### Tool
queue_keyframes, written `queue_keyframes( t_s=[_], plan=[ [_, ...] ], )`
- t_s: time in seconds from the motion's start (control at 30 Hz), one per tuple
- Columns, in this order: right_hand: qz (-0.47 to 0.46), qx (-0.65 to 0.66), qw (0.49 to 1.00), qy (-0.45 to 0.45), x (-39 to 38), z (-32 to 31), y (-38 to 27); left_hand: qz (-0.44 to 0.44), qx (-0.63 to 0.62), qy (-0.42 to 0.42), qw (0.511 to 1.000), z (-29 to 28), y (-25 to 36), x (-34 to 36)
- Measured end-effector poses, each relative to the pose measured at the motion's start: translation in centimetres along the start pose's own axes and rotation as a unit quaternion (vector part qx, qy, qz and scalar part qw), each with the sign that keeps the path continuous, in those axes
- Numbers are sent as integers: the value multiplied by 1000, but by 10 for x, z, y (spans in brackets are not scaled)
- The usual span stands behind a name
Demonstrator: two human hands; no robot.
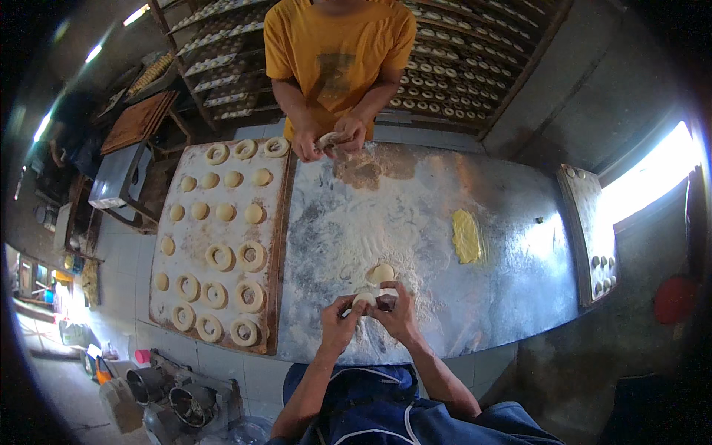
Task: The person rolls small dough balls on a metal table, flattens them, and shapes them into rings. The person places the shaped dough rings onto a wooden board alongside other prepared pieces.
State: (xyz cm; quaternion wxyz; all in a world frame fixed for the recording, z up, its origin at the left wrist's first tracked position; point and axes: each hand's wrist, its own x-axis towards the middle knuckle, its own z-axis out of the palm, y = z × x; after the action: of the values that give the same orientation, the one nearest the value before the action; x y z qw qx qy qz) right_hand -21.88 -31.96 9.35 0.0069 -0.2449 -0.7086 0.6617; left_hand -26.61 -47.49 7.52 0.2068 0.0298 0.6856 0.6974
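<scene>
Over the near edge of the floured metal table, a small pale piece of dough [364, 298] is held between my two hands. My left hand [339, 320] pinches its left side with bent fingers. The right hand [398, 317] grips the other side, its thumb against the dough and its fingers curled above. Part of the dough is hidden behind my fingers. Just beyond it, a round dough ball [382, 273] lies on the flour. To the left, a floured wooden board [196, 241] carries several dough rings [251, 297] and several dough balls [225, 212].
Across the table [519, 245], a person in a yellow shirt [337, 63] handles dough with both hands. A yellow fat-like slab [466, 236] lies right of centre. Another board [586, 230] stands at the right end. Racks of dough rings [452, 70] fill the back.
</scene>
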Motion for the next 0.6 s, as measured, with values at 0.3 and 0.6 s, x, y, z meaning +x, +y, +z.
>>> queue_keyframes(
  t_s=[0.3,0.6],
  plan=[
    [-15,30,989,-145,-1,-34,-21,-61,-158,-31,985,27,-2,-5],
    [105,120,985,-70,36,-27,33,-25,-371,-104,923,34,13,-5]
  ],
)
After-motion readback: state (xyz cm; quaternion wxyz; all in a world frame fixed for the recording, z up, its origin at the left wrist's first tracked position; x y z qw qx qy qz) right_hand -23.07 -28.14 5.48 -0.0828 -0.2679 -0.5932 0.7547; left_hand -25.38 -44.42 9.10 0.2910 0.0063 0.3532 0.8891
